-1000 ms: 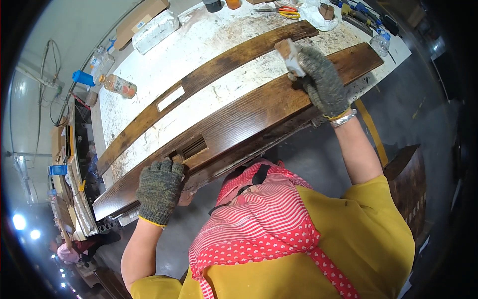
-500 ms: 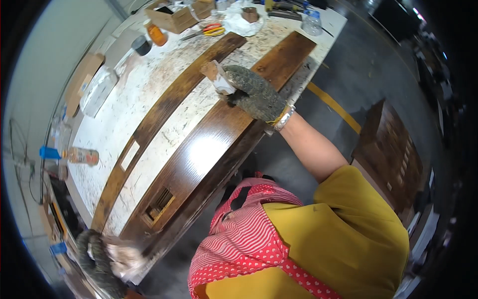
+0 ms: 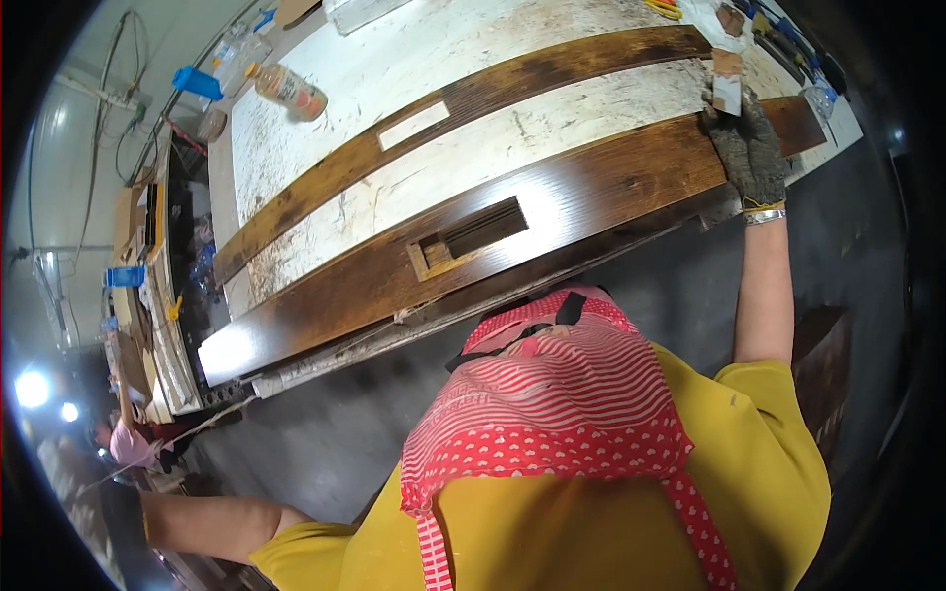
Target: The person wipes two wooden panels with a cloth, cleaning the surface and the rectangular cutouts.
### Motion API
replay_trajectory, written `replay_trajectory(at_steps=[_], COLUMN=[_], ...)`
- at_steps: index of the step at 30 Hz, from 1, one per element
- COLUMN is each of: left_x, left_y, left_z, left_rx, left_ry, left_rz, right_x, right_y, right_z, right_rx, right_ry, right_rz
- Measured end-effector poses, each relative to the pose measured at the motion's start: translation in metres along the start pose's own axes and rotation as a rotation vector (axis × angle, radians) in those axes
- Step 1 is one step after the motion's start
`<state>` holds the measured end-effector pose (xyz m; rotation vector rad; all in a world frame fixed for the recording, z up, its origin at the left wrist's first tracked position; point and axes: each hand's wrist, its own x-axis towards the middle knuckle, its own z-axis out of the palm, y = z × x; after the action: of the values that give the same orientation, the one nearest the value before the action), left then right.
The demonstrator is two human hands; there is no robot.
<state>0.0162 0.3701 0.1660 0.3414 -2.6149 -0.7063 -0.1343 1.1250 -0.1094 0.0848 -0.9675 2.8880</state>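
Note:
A long dark brown wooden board (image 3: 611, 182) with a rectangular slot (image 3: 471, 233) lies across a white worktable (image 3: 512, 138). My right hand (image 3: 749, 148), in a grey knitted glove, rests on the board's right end and grips a small pale block (image 3: 727, 87) at its far edge. A second brown board (image 3: 493, 89) with a white rectangular patch (image 3: 414, 125) lies parallel behind it. My left arm stretches to the lower left, away from the boards. My left hand (image 3: 120, 507) sits in the dark rim there, too dim to make out its fingers.
An orange-capped bottle (image 3: 291, 91) and a blue object (image 3: 197, 81) lie at the table's far left. Tools and small boxes (image 3: 729, 20) crowd the far right corner. Cluttered shelves (image 3: 148, 286) run along the left. Another person in pink (image 3: 123, 443) is at the lower left. Grey floor lies below.
My right hand slid the block along the near board toward its right end. My left hand came off the board's left end and dropped to the lower left.

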Motion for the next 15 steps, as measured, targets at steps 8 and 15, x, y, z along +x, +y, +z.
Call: replay_trajectory(at_steps=[8, 15], left_x=[-0.15, -0.205], left_y=[0.034, 0.023], left_z=[0.212, 0.313], left_rx=[-0.638, -1.036], left_ry=[-0.862, -0.565], left_rz=[-0.303, -0.715], right_x=[0.002, 0.0], right_y=[-0.008, -0.008], right_z=[0.002, 0.005], right_rx=[0.016, -0.013], right_ry=[0.044, -0.094], right_rz=[0.056, 0.086])
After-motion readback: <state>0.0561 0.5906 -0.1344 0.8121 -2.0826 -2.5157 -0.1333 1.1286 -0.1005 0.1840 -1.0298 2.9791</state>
